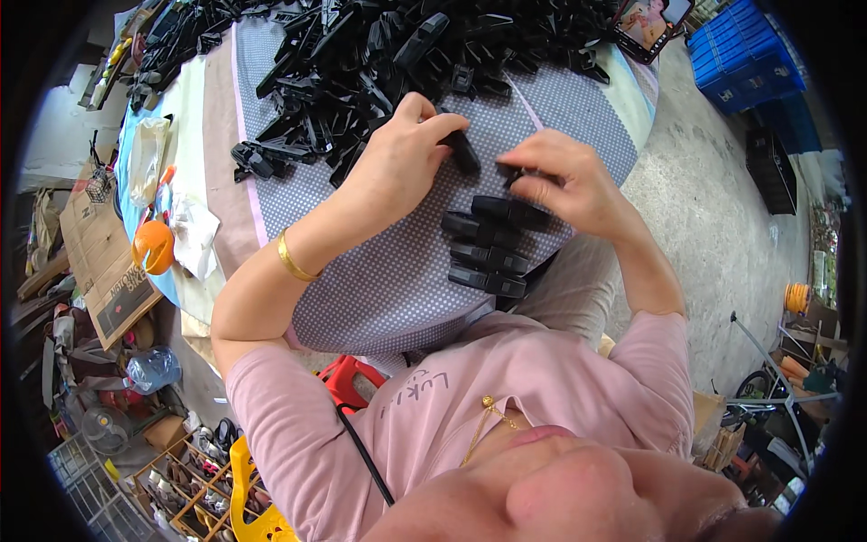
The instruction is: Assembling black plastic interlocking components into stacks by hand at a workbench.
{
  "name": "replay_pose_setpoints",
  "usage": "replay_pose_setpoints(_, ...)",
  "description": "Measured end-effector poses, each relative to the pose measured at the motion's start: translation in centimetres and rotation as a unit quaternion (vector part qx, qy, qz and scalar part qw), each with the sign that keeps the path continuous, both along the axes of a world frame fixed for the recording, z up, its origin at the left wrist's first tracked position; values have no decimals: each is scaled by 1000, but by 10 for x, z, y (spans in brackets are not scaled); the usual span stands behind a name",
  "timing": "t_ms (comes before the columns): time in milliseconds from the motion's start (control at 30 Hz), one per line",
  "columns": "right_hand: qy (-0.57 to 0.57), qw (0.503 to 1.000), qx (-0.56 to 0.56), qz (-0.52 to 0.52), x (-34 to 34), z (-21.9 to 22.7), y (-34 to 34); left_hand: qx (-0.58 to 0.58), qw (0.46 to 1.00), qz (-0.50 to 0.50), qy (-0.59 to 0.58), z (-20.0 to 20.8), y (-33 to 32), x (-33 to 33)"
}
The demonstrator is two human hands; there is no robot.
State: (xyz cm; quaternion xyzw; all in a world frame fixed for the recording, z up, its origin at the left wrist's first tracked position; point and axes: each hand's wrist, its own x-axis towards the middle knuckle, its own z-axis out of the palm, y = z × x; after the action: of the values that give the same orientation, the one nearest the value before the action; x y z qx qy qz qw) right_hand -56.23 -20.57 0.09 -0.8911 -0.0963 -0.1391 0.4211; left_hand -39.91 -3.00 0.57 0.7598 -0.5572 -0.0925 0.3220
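My left hand (408, 149) is closed on a long black plastic part (463, 155) at the front edge of a large heap of such parts. To its right, my right hand (562, 176) pinches a small dark piece (510, 170), mostly hidden by the fingers. A short gap lies between the two hands. Just below my right hand, several rounded black parts (486, 257) sit stacked in a row on the dotted grey cloth (379, 271). The heap of black plastic parts (361, 81) covers the far side of the table.
An orange (153, 247), a crumpled white tissue (192, 235) and a clear plastic bag (149, 163) lie at the table's left. A phone (646, 25) stands at the far right edge. Blue crates (742, 56) stand on the floor beyond. Cardboard (99, 257) leans at the left.
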Motion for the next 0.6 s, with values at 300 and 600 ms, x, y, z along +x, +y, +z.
replay_pose_setpoints(300, -75, 976, -165, -125, 8, 2, 4, -30, 999, -17, -18, -1, -3, -11)
replay_pose_setpoints(600, -86, 982, -159, -62, 18, -1, 6, -15, 999, -7, 39, -1, 2, -4)
